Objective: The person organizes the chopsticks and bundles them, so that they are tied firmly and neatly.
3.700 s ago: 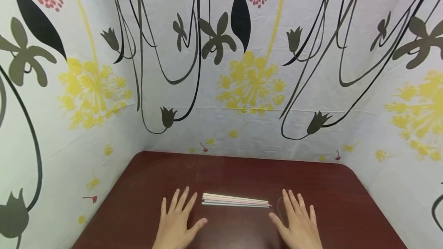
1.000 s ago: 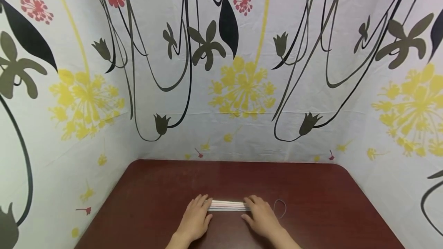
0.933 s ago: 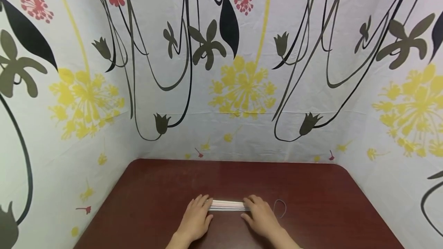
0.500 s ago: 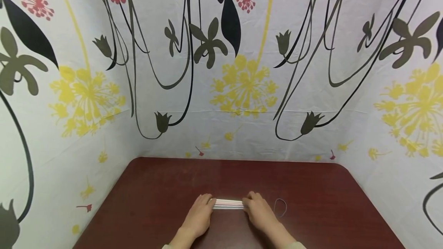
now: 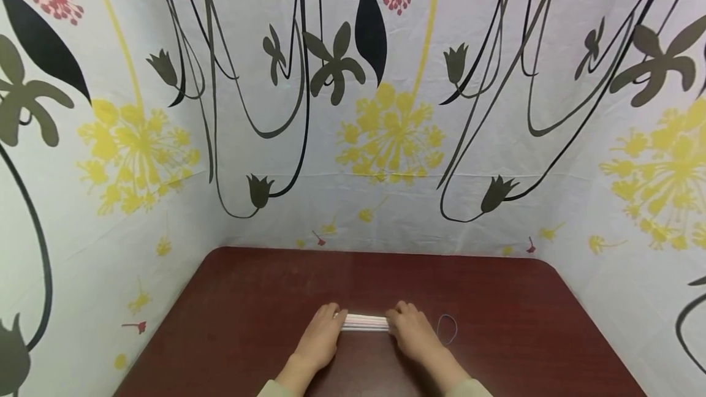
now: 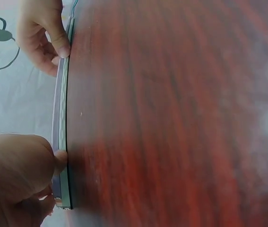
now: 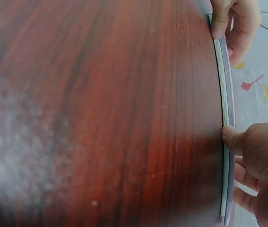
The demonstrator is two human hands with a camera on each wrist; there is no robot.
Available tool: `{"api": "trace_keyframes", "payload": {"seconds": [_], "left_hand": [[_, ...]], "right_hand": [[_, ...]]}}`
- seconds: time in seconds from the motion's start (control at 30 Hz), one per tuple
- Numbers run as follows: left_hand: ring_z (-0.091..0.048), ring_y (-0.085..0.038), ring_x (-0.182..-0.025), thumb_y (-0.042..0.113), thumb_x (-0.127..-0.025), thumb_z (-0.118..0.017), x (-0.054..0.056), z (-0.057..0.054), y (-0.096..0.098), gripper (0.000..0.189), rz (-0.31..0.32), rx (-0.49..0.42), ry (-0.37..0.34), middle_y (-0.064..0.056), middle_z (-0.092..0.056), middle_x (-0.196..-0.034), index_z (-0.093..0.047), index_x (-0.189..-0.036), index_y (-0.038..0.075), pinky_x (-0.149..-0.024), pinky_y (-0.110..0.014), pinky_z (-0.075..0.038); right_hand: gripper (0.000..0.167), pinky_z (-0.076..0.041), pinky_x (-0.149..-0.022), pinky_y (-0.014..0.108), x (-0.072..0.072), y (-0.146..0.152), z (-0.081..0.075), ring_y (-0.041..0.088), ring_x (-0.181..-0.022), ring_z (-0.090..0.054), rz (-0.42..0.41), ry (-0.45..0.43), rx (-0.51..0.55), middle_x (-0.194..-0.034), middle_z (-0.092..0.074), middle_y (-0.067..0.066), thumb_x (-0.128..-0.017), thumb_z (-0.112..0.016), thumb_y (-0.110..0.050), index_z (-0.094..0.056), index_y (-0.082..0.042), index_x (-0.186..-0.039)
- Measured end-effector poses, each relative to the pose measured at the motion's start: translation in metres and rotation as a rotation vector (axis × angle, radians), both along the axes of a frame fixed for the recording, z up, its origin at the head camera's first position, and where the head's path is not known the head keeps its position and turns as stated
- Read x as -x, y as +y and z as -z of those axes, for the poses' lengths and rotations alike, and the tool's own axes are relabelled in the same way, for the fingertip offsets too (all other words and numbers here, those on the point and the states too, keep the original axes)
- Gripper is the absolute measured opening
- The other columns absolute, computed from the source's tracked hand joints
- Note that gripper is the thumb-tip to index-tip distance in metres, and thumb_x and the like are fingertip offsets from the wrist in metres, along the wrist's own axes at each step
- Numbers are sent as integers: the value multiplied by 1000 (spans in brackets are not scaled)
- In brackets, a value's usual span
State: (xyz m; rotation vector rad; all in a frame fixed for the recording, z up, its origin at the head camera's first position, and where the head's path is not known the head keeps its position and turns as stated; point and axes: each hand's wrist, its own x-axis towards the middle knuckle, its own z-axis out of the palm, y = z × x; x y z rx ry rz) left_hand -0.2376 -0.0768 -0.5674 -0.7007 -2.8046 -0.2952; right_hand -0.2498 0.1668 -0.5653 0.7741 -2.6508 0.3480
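A bundle of long, thin, pale sticks [image 5: 365,323] lies crosswise on the dark red table [image 5: 452,287]. My left hand [image 5: 320,336] grips it near its left end, and my right hand [image 5: 412,334] grips it toward the right. In the left wrist view the sticks [image 6: 64,101] run between both hands, a greenish one nearest. The right wrist view shows the thumb [image 7: 230,135] on the near side of the bundle, with the other fingers curled on the far side. Both ends of the bundle are covered by the hands in the head view.
A thin grey loop like a rubber band [image 5: 447,329] lies on the table just right of my right hand. White cloth with printed flowers [image 5: 386,219] hangs behind the table and along both sides.
Both hands, spread flat beside the bundle at first, have moved inward onto it. Over the last second their fingers have curled round the sticks and come slightly closer together. The loop stays put.
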Motion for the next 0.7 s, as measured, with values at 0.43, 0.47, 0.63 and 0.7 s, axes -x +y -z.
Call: {"api": "trace_keyframes", "payload": {"seconds": [0.43,0.47,0.63,0.7], "left_hand": [[-58,-27,-100,-6,-69,-84,4,2,0,51,12,41,58,-11,-59,-108,-69,-117,5,-89,-39,-51],[-58,-27,-100,-6,-69,-84,4,2,0,52,11,38,58,-11,-59,-108,-69,-117,4,-89,-39,-50],[-56,-25,-100,-6,-69,-83,3,4,2,54,-11,39,55,-10,-58,-108,-68,-120,4,-90,-39,-49],[-54,-25,-100,-5,-69,-84,2,4,2,55,-28,50,50,-10,-57,-107,-68,-120,5,-89,-40,-49]], "right_hand": [[18,-47,-65,37,-2,-1,-1,20,-80,-56,47,-74,7,-87,-56,-2,-82,-80,-13,-69,-13,-98],[19,-47,-64,37,-2,-1,-1,20,-79,-55,46,-74,11,-87,-56,-2,-82,-80,-13,-69,-13,-97],[20,-43,-63,34,-2,-1,0,19,-77,-54,42,-39,31,-85,-56,-1,-79,-82,-11,-71,-12,-96],[20,-42,-62,33,-3,-2,0,19,-77,-54,39,-24,37,-84,-56,-2,-78,-82,-10,-71,-12,-95]]}}
